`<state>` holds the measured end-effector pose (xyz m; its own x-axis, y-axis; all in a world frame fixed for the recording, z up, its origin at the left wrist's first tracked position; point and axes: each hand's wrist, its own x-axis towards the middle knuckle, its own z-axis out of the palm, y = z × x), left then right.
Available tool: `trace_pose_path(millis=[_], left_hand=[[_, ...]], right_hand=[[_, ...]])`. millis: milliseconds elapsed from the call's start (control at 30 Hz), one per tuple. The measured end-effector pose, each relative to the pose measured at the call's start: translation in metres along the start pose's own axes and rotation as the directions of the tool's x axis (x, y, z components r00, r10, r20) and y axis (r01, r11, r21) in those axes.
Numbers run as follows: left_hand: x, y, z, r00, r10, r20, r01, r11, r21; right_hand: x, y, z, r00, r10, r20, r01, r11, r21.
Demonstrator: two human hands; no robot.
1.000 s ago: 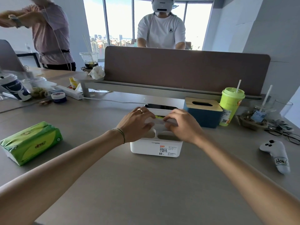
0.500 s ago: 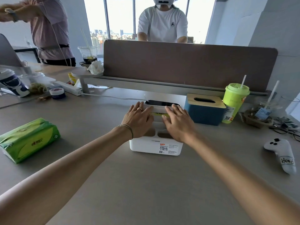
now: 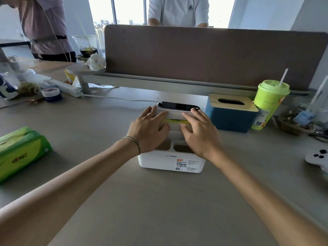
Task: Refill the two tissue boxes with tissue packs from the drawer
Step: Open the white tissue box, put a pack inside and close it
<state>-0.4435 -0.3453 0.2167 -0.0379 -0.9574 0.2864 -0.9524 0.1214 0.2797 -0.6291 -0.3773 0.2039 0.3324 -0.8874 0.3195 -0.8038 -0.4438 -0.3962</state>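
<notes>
A white tissue box [image 3: 171, 161] with front compartments stands mid-desk. Its white lid [image 3: 178, 110] with a dark slot sits raised at the back, and a strip of green tissue pack [image 3: 174, 120] shows under it. My left hand [image 3: 148, 130] and my right hand [image 3: 198, 132] lie flat on the box top, fingers spread, fingertips against the lid. A blue tissue box with a wooden slotted lid [image 3: 230, 112] stands just right of it. A second green tissue pack [image 3: 19, 151] lies at the left edge of the desk.
A green lidded cup with a straw [image 3: 268, 102] stands right of the blue box. A white game controller [image 3: 317, 158] lies at far right. A brown desk divider [image 3: 213, 57] runs behind. Clutter and a power strip [image 3: 65, 86] sit at back left. Two people stand beyond.
Both hands went from pinching at the box top to lying flat with fingers stretched forward onto the lid. The view has closed in on the box.
</notes>
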Motion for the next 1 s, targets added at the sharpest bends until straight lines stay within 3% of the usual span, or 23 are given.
trace_pose_path(millis=[133, 200, 233, 267, 333, 400, 500, 600, 700, 1000], left_hand=[[-0.001, -0.004, 0.003, 0.995, -0.027, -0.094, 0.013, 0.989, -0.145], [-0.004, -0.014, 0.008, 0.986, -0.127, -0.11, 0.078, 0.927, -0.368], [-0.007, -0.019, 0.009, 0.974, -0.211, -0.078, 0.135, 0.824, -0.551], [-0.013, -0.021, 0.01, 0.96, -0.28, -0.015, 0.18, 0.655, -0.734], [-0.023, -0.02, 0.014, 0.941, -0.33, 0.071, 0.187, 0.334, -0.924], [-0.029, -0.016, 0.016, 0.938, -0.335, 0.084, 0.172, 0.242, -0.955], [-0.026, -0.022, 0.011, 0.931, -0.346, 0.12, 0.204, 0.22, -0.954], [-0.011, -0.049, -0.008, 0.919, -0.373, 0.13, 0.244, 0.279, -0.929], [0.009, -0.081, -0.036, 0.913, -0.395, 0.102, 0.242, 0.325, -0.914], [0.077, -0.202, -0.071, 0.872, -0.481, 0.086, 0.298, 0.384, -0.874]], right_hand=[[-0.01, 0.0, 0.002, 0.994, 0.055, -0.091, -0.043, 0.991, 0.126], [-0.015, 0.001, 0.004, 0.99, 0.105, -0.097, -0.073, 0.957, 0.282], [-0.018, 0.0, 0.005, 0.985, 0.158, -0.075, -0.112, 0.9, 0.422], [-0.02, 0.0, 0.006, 0.974, 0.224, -0.037, -0.162, 0.802, 0.575], [-0.023, 0.0, 0.008, 0.953, 0.3, 0.044, -0.223, 0.596, 0.771], [-0.023, -0.003, 0.009, 0.944, 0.32, 0.075, -0.24, 0.517, 0.822], [-0.016, -0.015, 0.012, 0.934, 0.353, 0.055, -0.236, 0.495, 0.836], [0.005, -0.037, 0.018, 0.939, 0.344, 0.001, -0.197, 0.535, 0.822], [0.036, -0.065, 0.03, 0.944, 0.33, 0.002, -0.178, 0.503, 0.846], [0.146, -0.144, 0.1, 0.957, 0.29, 0.018, -0.164, 0.488, 0.858]])
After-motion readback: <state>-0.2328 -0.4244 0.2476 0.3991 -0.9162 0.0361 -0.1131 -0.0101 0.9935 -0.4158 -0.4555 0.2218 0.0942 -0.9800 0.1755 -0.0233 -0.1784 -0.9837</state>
